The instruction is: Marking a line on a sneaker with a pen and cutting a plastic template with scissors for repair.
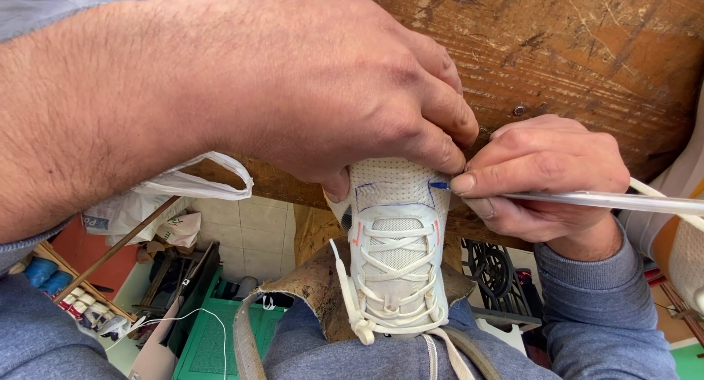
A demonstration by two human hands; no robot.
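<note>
The scarred wooden bench (pixel 587 50) fills the top of your view, its edge running just behind the work. Your left hand (pixel 330 79) comes in large from the left, fingers pressed together and curled over the toe of the white shoe (pixel 396 241), thumb tucked against its left side. The shoe stands propped on your lap, toe towards the bench, laces and a white plastic tie (pixel 350 299) towards you, resting on a worn leather piece (pixel 315 288). Blue lines are drawn on its perforated toe panel. Your right hand (pixel 543 175) pinches a clear-barrelled pen (pixel 587 199) between thumb and fingers, its blue tip touching the right edge of the toe panel, it seems just at the end of the drawn line.
</note>
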